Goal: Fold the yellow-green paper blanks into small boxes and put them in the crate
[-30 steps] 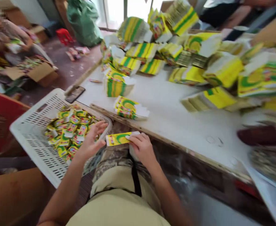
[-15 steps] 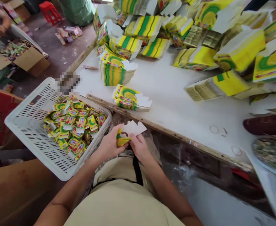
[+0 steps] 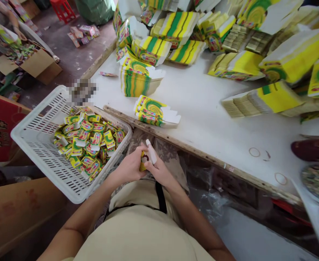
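Note:
Above my lap, both hands hold one small yellow-and-green carton (image 3: 143, 161), with a white flap standing up at its end. My left hand (image 3: 132, 165) is closed round its left side and covers much of it. At the other side, my right hand (image 3: 159, 172) grips the carton with its thumb and fingers by the white flap. A white plastic basket (image 3: 43, 119) stands to the left of my hands, holding many folded yellow-green cartons (image 3: 88, 159). Just past my hands, a short stack of flat cartons (image 3: 154, 111) lies near the table's edge.
The white table (image 3: 203, 119) has a wooden edge strip (image 3: 170, 139). A taller carton stack (image 3: 137, 78) and heaped bundles (image 3: 175, 29) sit farther back. Rubber bands (image 3: 254, 152) lie at right. Cardboard boxes (image 3: 17, 206) stand left. Another person's hand (image 3: 19, 33) is over an open box (image 3: 43, 65).
The carton in my hands has turned, and its white flap, spread wide before, now shows narrow and upright. My left hand covers more of it. The view has shifted slightly.

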A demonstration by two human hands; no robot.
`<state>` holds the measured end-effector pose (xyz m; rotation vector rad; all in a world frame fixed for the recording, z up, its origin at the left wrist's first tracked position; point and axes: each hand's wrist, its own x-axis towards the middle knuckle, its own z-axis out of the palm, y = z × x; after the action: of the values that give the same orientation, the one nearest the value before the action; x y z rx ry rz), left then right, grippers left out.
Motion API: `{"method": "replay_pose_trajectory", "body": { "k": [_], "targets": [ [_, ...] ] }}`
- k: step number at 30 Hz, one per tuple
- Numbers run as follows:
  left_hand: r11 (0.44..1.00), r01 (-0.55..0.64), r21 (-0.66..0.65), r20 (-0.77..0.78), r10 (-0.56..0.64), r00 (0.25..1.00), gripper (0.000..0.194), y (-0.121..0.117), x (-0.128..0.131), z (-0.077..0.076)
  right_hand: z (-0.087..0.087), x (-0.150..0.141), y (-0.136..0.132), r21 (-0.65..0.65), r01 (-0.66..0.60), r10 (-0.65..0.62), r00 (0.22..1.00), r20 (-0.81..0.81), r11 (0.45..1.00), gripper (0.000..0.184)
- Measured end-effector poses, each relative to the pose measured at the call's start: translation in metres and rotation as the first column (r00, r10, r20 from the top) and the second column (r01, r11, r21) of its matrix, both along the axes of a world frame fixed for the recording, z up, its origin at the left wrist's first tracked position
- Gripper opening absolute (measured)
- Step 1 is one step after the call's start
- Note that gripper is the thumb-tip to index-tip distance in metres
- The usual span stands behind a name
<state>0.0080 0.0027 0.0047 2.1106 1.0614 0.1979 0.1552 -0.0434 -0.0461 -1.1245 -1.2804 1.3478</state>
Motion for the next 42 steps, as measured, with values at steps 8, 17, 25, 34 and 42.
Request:
{"method": "replay_pose_trajectory", "body": {
  "k": [8, 17, 25, 34, 42],
  "targets": [
    [0.888, -0.415, 0.199, 0.173, 0.385, 0.906, 0.088, 0.0, -0.001, -0.011, 0.002, 0.003, 0.002, 0.179, 0.297, -0.334, 0.915, 0.229, 0.938, 0.058],
    [0.727, -0.554, -0.406, 0.386, 0.686, 0.617, 0.059, 0.001, -0.017, -0.013, -0.009, 0.008, 0.005, 0.405, 0.132, -0.315, 0.848, 0.427, 0.905, 0.05],
    [0.645, -0.634, -0.426, 0.344, 0.764, 0.546, 0.032, 0.006, -0.02, -0.015, -0.007, 0.021, 0.012, 0.441, 0.04, -0.239, 0.881, 0.408, 0.897, 0.023],
    [0.575, -0.569, -0.588, 0.346, 0.815, 0.465, 0.039, 0.012, -0.017, -0.003, -0.005, 0.022, 0.012, 0.466, -0.009, -0.207, 0.888, 0.411, 0.885, 0.025],
    [0.554, -0.527, -0.644, 0.391, 0.831, 0.395, 0.051, 0.007, -0.015, -0.01, 0.006, 0.029, 0.009, 0.428, -0.055, -0.165, 0.872, 0.46, 0.902, 0.022]
  ]
}}
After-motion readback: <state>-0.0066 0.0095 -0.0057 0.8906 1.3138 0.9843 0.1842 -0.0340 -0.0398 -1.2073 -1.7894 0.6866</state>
